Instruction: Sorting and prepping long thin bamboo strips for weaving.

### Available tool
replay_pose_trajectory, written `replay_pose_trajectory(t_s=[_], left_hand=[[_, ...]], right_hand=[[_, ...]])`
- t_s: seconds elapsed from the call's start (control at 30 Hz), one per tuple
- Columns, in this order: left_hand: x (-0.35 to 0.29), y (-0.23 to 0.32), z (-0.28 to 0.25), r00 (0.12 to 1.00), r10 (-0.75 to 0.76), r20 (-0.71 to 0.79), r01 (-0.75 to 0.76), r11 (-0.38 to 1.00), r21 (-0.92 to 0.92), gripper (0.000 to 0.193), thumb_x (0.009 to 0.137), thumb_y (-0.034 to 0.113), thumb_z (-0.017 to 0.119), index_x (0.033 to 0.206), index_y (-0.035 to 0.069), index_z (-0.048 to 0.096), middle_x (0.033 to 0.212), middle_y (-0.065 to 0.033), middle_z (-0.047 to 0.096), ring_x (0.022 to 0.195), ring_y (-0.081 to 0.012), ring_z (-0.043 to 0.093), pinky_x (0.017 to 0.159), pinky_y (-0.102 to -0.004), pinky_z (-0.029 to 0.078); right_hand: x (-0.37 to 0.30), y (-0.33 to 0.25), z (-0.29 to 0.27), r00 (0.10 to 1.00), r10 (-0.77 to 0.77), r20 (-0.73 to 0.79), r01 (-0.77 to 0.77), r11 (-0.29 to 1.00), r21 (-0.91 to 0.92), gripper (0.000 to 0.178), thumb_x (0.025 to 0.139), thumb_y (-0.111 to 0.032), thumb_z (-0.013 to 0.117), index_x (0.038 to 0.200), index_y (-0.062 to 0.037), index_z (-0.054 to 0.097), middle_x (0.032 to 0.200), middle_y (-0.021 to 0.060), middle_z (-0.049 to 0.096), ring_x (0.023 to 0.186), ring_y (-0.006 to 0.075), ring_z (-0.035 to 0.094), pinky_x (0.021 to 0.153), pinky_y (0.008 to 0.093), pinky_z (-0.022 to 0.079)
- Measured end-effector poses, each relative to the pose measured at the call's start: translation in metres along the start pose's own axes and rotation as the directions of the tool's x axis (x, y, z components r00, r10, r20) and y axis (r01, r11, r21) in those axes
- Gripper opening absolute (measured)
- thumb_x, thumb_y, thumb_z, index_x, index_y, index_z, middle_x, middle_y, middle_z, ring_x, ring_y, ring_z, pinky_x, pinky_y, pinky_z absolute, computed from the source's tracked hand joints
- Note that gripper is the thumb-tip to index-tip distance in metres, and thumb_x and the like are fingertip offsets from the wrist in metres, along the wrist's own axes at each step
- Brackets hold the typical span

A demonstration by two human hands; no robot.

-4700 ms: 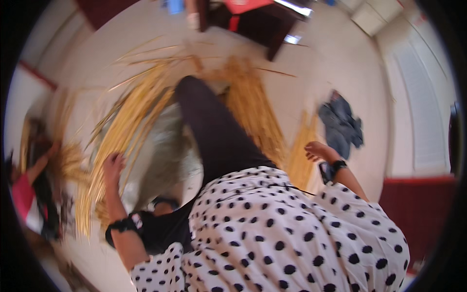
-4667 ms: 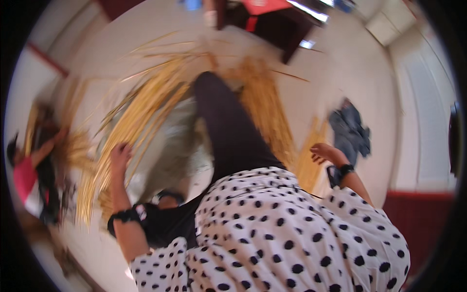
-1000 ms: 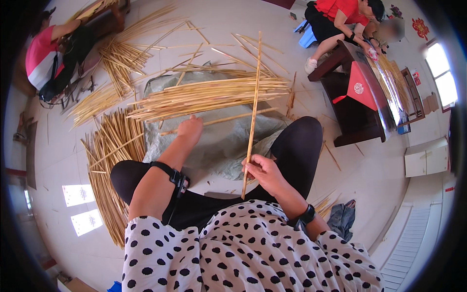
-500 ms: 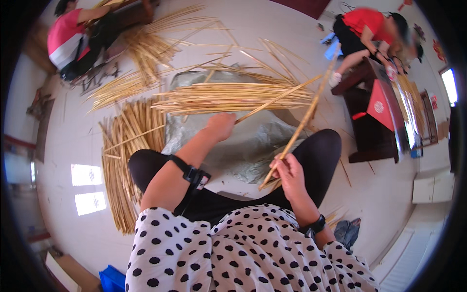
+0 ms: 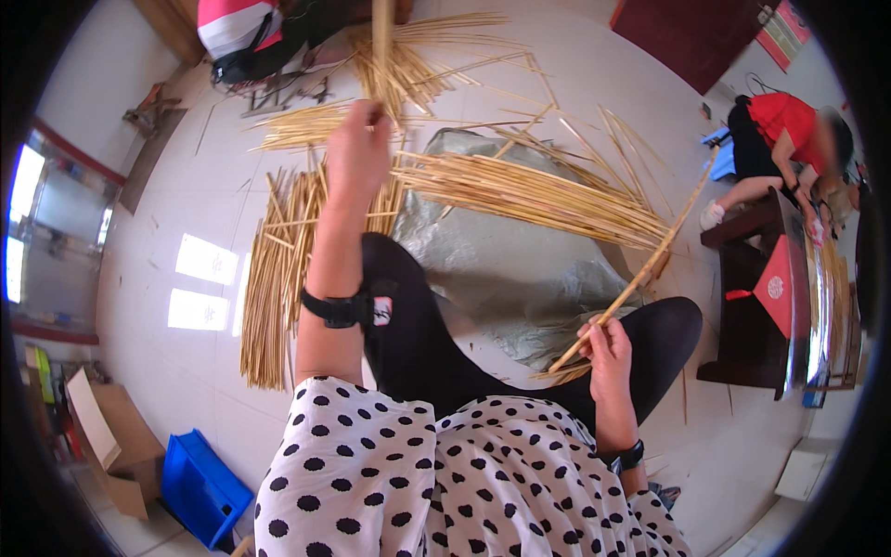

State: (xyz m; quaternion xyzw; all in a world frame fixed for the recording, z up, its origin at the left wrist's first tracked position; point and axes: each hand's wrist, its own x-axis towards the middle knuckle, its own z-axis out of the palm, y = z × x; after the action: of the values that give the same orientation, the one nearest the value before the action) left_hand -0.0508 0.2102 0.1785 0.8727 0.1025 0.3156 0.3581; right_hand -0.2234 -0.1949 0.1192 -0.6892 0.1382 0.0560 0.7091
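Pale tiled floor [image 5: 186, 186] fills most of the frame, and on it at centre lies one grey-green plastic sheet [image 5: 501, 269]. Four loose heaps of straw-coloured bamboo strips show: one across the sheet [image 5: 529, 190], one at centre left [image 5: 274, 269], one at upper centre [image 5: 418, 56] and a smaller one just left of it [image 5: 297, 125]. Two other people sit at the top edge and upper right. At lower left stand one blue crate [image 5: 200, 487] and one cardboard box [image 5: 107, 446]. The left hand [image 5: 357, 153], raised at upper centre, has its fingers closed around one upright strip [image 5: 381, 46]. The right hand [image 5: 605, 348], at lower right, pinches the lower end of one long strip [image 5: 640, 274] slanting up toward the right.
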Motion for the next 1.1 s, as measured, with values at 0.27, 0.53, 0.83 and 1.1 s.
replay_pose_trajectory(t_s=[0.27, 0.53, 0.83, 1.1], left_hand=[[-0.13, -0.257, -0.059, 0.808, -0.587, 0.055, 0.434, 0.656, 0.618, 0.029, 0.085, 0.032, 0.055, 0.091, 0.005, 0.063, 0.083, -0.0203, 0.065, 0.079, -0.0366, 0.063, 0.07, -0.0461, 0.049], [-0.27, -0.332, -0.003, 0.587, -0.732, 0.346, 0.733, 0.662, 0.156, 0.02, 0.079, 0.017, 0.059, 0.077, -0.002, 0.062, 0.065, -0.0092, 0.062, 0.053, -0.0183, 0.059, 0.05, -0.0333, 0.047], [-0.175, -0.302, 0.066, 0.47, -0.665, 0.58, 0.847, 0.156, -0.508, 0.029, 0.084, 0.022, 0.059, 0.105, 0.002, 0.054, 0.09, -0.0048, 0.057, 0.086, -0.0166, 0.055, 0.071, -0.0345, 0.046], [-0.138, -0.339, 0.143, 0.412, -0.669, 0.619, 0.838, 0.012, -0.545, 0.008, 0.087, 0.019, 0.057, 0.092, 0.013, 0.055, 0.083, 0.0027, 0.053, 0.08, -0.0124, 0.051, 0.068, -0.0334, 0.043]], right_hand=[[0.008, 0.012, -0.002, 0.999, 0.049, 0.01, -0.049, 0.999, -0.012, 0.01, 0.093, -0.012, 0.051, 0.095, -0.0033, 0.055, 0.08, 0.0029, 0.059, 0.061, 0.0059, 0.049, 0.057, 0.0184, 0.041], [0.018, 0.014, 0.013, 0.998, 0.051, 0.022, -0.049, 0.994, -0.096, 0.011, 0.095, -0.014, 0.049, 0.098, -0.0046, 0.054, 0.08, 0.0025, 0.056, 0.061, 0.0064, 0.048, 0.056, 0.018, 0.04], [0.024, 0.018, 0.037, 0.99, 0.138, 0.021, -0.133, 0.978, -0.159, 0.01, 0.094, -0.011, 0.05, 0.096, -0.0027, 0.054, 0.079, 0.0034, 0.059, 0.061, 0.0061, 0.049, 0.057, 0.0192, 0.041], [0.044, 0.017, 0.043, 0.982, 0.18, -0.06, -0.189, 0.955, -0.229, 0.01, 0.093, -0.01, 0.05, 0.096, -0.002, 0.054, 0.078, 0.0039, 0.058, 0.062, 0.0071, 0.05, 0.057, 0.0196, 0.041]])
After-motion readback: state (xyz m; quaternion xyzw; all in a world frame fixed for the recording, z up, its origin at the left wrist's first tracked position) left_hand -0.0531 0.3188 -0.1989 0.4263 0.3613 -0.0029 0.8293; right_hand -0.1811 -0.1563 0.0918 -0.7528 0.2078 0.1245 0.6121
